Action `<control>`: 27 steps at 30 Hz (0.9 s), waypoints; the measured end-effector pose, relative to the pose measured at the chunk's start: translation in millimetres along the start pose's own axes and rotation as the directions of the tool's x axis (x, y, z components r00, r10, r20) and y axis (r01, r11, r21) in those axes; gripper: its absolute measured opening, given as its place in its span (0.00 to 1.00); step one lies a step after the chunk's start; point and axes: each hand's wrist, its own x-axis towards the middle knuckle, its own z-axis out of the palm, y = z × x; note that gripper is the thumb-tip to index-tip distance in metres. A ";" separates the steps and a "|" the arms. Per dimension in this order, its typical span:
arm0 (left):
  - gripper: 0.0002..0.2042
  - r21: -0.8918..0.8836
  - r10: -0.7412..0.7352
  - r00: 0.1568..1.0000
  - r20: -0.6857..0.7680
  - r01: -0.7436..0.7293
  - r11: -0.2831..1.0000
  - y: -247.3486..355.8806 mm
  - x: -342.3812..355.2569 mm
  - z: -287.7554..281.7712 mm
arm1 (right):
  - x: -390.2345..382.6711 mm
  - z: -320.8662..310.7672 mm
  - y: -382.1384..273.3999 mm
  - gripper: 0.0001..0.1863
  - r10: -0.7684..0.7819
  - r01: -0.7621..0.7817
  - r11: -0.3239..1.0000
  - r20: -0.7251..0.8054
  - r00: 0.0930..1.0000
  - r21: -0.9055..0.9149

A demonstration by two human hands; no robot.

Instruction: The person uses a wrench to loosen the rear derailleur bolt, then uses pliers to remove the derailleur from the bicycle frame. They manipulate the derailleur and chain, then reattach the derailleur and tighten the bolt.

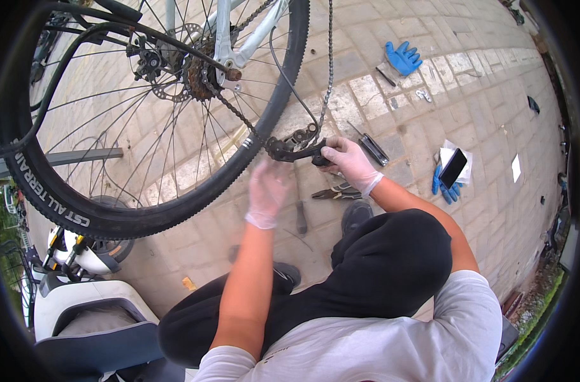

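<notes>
A bicycle's rear wheel is filling the upper left. A chain is hanging at its right, leading down to a black derailleur beside the tyre's lower right edge. The gloved right hand is clamping its grip on the derailleur's right end, the rest extending leftward beyond the fingertips. The gloved left hand is blurring just below the left end; its grip's closure and contact are remaining unclear.
</notes>
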 end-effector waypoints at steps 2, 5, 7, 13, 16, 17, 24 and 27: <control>0.29 0.021 -0.006 0.999 -0.053 0.007 1.000 -36.3 -2.5 1.4 | -3.0 -0.8 0.9 0.17 -0.040 0.039 0.998 -0.020 0.999 -0.049; 0.31 0.200 0.090 0.954 -0.285 -0.033 0.979 -72.4 -9.3 21.6 | -2.7 -5.5 0.8 0.17 -0.025 0.023 0.992 -0.010 1.000 -0.124; 0.32 0.337 0.114 0.928 -0.355 0.013 0.942 -72.3 -13.1 37.3 | -0.4 -8.5 1.5 0.16 0.028 -0.027 0.999 0.045 0.999 -0.024; 0.20 0.683 0.206 0.953 -0.222 0.001 0.731 -51.3 -7.1 66.7 | 5.1 -11.9 21.8 0.15 -0.034 -0.044 0.949 0.241 0.970 0.311; 0.19 0.755 0.272 0.946 -0.178 -0.046 0.654 -50.2 -3.7 60.4 | 10.3 -16.4 33.4 0.17 0.027 -0.121 0.932 0.265 0.964 0.342; 0.18 0.776 0.296 0.938 -0.178 -0.051 0.628 -50.6 -2.2 57.0 | 11.6 -16.9 37.4 0.18 0.055 -0.159 0.918 0.283 0.958 0.363; 0.13 0.629 0.208 0.955 -0.210 -0.030 0.777 -50.1 -2.8 35.4 | 18.0 0.0 47.9 0.15 -0.074 0.070 0.996 0.095 0.993 0.050; 0.11 0.663 0.177 0.964 -0.198 -0.001 0.748 -46.9 -8.7 24.4 | 15.8 3.5 39.5 0.15 -0.067 0.069 0.995 0.035 0.997 -0.067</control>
